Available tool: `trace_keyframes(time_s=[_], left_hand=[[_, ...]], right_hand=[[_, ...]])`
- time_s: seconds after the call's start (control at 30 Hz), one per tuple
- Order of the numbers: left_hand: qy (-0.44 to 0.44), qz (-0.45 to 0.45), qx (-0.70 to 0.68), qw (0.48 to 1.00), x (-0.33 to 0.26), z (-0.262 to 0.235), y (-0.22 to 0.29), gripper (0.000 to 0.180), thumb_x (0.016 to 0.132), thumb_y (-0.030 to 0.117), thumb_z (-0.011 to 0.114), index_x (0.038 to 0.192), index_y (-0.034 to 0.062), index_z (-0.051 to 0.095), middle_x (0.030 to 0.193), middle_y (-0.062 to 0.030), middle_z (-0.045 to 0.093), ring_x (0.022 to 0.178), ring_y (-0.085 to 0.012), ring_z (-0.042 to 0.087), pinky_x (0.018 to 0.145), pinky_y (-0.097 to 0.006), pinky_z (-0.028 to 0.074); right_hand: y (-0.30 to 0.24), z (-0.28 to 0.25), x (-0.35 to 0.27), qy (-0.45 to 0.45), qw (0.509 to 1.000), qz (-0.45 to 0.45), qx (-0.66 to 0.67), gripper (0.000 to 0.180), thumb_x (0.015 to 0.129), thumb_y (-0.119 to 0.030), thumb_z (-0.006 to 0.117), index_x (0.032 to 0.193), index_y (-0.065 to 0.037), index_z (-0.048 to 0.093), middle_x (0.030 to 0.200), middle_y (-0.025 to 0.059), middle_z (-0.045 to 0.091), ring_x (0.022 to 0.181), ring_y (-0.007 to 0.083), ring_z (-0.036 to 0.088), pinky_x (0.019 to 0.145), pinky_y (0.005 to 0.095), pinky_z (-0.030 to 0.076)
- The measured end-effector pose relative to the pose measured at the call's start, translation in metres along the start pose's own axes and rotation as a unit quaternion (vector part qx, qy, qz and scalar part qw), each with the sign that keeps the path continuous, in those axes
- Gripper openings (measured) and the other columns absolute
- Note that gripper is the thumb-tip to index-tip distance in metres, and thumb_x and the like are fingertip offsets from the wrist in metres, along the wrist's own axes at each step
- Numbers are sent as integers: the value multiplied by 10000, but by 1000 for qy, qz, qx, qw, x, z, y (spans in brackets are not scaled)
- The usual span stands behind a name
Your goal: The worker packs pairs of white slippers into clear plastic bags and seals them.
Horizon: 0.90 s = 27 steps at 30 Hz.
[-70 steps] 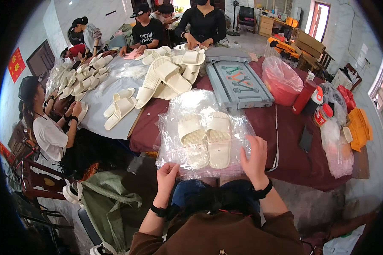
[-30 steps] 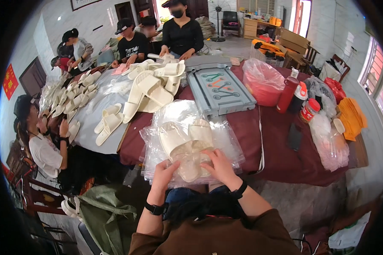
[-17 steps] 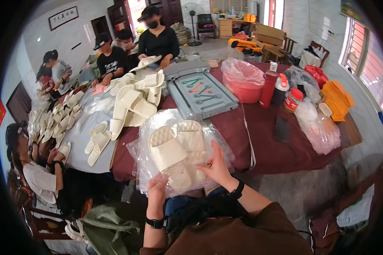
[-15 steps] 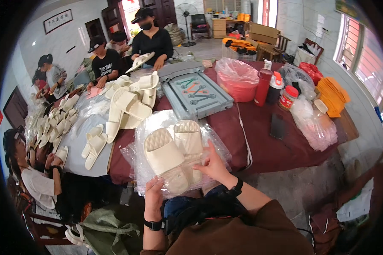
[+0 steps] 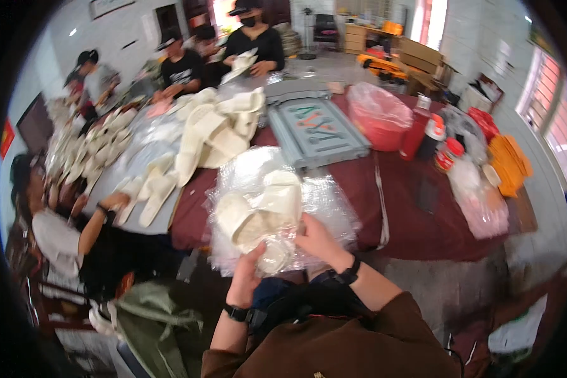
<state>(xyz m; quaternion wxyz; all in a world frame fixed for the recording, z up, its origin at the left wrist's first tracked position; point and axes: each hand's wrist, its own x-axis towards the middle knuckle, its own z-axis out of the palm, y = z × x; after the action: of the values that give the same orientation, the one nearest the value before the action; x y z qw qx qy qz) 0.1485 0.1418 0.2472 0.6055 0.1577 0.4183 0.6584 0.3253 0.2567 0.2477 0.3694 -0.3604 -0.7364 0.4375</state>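
Observation:
A pair of cream slippers (image 5: 249, 214) lies side by side, soles down, at the table's near edge, with their near ends inside a clear plastic bag (image 5: 276, 255). My left hand (image 5: 247, 268) is closed on the bag beside the left slipper's near end. Opposite it, my right hand (image 5: 318, 238) grips the bag at the right slipper's side, fingers partly hidden by the film. More clear plastic bags (image 5: 331, 201) are spread flat beneath the slippers. Motion blurs the finer detail.
Beyond the bags stands a grey plastic case (image 5: 318, 129). Loose cream slippers (image 5: 214, 135) are heaped left of it. A pink tub (image 5: 378, 120), a red bottle (image 5: 416, 135), a jar (image 5: 448, 154) and a dark phone (image 5: 427, 194) stand or lie right. Co-workers sit and stand around the left side.
Both hands have drawn closer together around the slippers' near ends, and the bag is bunched there. The view has shifted left. A co-worker at left has reached toward slippers on the table.

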Motion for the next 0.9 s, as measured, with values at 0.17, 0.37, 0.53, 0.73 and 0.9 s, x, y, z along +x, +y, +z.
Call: trace_keyframes(time_s=[0.17, 0.37, 0.53, 0.73, 0.9], left_hand=[[-7, -46, -76, 996, 0, -24, -8, 435, 950, 133, 641, 1345, -10, 530, 1243, -123, 650, 1089, -239, 661, 953, -371, 544], [-8, 94, 19, 995, -44, 2, 38, 481, 919, 73, 671, 1366, -2, 510, 1262, -103, 637, 1089, -195, 638, 936, -352, 523], [168, 276, 340, 883, -112, -54, 140, 322, 894, 36, 669, 1210, -12, 631, 1062, -74, 712, 929, -164, 667, 828, -329, 550], [492, 206, 672, 514, -207, -138, 215, 428, 835, 188, 684, 1199, -23, 609, 1020, -268, 703, 963, -402, 696, 853, -449, 540], [592, -62, 665, 451, -246, -252, 179, 406, 837, 262, 610, 1126, -22, 628, 1069, -303, 679, 1051, -455, 647, 902, -493, 515]], right_hand=[[-15, -26, -7, 37, 995, -66, -72, 418, 1011, -242, 483, 1345, -2, 559, 1446, 196, 504, 1289, 352, 529, 1055, 386, 422], [28, -32, -20, -9, 981, -69, -181, 376, 949, -148, 559, 1302, -27, 601, 1436, 153, 533, 1264, 336, 558, 1029, 381, 464], [35, -26, -14, 5, 965, -102, -243, 379, 974, -172, 548, 1324, -31, 583, 1431, 133, 541, 1244, 326, 574, 991, 371, 486], [36, -20, -19, 32, 956, -117, -266, 378, 983, -172, 535, 1339, -50, 575, 1436, 114, 540, 1240, 318, 577, 982, 367, 490], [35, -19, -19, 38, 956, -118, -265, 375, 982, -169, 537, 1335, -51, 579, 1434, 120, 541, 1233, 323, 582, 974, 372, 496]])
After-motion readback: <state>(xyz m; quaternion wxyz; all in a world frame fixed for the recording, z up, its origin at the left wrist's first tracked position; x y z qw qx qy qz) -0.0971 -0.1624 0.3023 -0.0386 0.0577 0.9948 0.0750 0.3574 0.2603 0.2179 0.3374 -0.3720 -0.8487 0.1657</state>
